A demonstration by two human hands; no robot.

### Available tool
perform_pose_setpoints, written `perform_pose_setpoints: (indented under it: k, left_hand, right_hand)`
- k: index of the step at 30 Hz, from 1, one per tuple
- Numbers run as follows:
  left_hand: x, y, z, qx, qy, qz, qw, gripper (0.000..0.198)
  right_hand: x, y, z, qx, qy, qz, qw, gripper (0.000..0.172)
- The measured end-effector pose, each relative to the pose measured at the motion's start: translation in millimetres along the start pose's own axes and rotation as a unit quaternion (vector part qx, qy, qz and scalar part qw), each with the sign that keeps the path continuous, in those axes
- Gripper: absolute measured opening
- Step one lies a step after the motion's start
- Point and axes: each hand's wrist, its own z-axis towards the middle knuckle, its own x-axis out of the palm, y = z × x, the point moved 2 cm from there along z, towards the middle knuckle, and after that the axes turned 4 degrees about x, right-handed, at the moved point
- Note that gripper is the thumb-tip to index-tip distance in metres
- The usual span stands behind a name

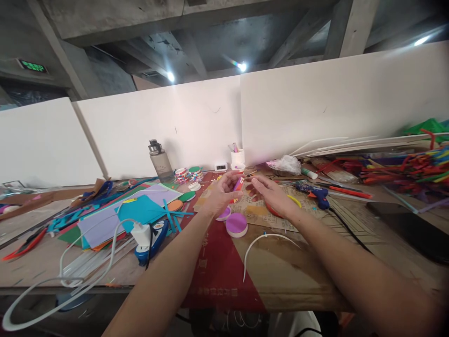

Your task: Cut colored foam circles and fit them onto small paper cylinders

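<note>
My left hand (221, 193) is curled around a small red and purple tube-shaped piece (239, 183), held above the table. My right hand (271, 194) lies just to its right with fingers stretched out flat, holding nothing, fingertips close to the piece. Below the hands sit a purple-topped round disc (236, 224) and a smaller purple disc (223, 214), partly hidden by my left wrist. A thin white curved strip (261, 243) lies on the table in front of them.
Sheets of coloured foam (140, 210) and a white-and-blue glue gun (149, 236) with a white cable lie at left. A blue glue gun (317, 193), a water bottle (160, 161), a white cup (237, 157) and a heap of coloured strips (407, 168) line the back and right.
</note>
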Motion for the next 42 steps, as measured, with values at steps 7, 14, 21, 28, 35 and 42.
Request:
perform_pose_setpoints:
  k: [7, 14, 21, 28, 35, 42]
  left_hand:
    - [11.2, -8, -5, 0.072, -0.02, 0.252, 0.965, 0.066]
    - [12.5, -7, -4, 0.042, -0.082, 0.302, 0.949, 0.068]
    - [-20.6, -21, 3, -0.057, -0.076, 0.322, 0.942, 0.052]
    - [-57.9, -40, -10, -0.172, 0.05, 0.446, 0.877, 0.05]
    - [-61.0, -31, -13, -0.178, 0.129, 0.444, 0.869, 0.049]
    - [-51.8, -33, -14, -0.184, 0.191, 0.475, 0.839, 0.049]
  right_hand:
    - [6, -1, -2, 0.094, 0.013, 0.099, 0.991, 0.044]
    - [4, -3, -1, 0.124, -0.032, 0.135, 0.983, 0.033]
    - [-1, -1, -3, 0.162, -0.056, 0.081, 0.982, 0.016]
    - [0, -4, -2, 0.181, 0.014, -0.067, 0.981, 0.013]
    - [3, 0, -6, 0.194, 0.076, -0.111, 0.972, 0.013]
    - [5, -2, -8, 0.169, 0.093, -0.186, 0.963, 0.012]
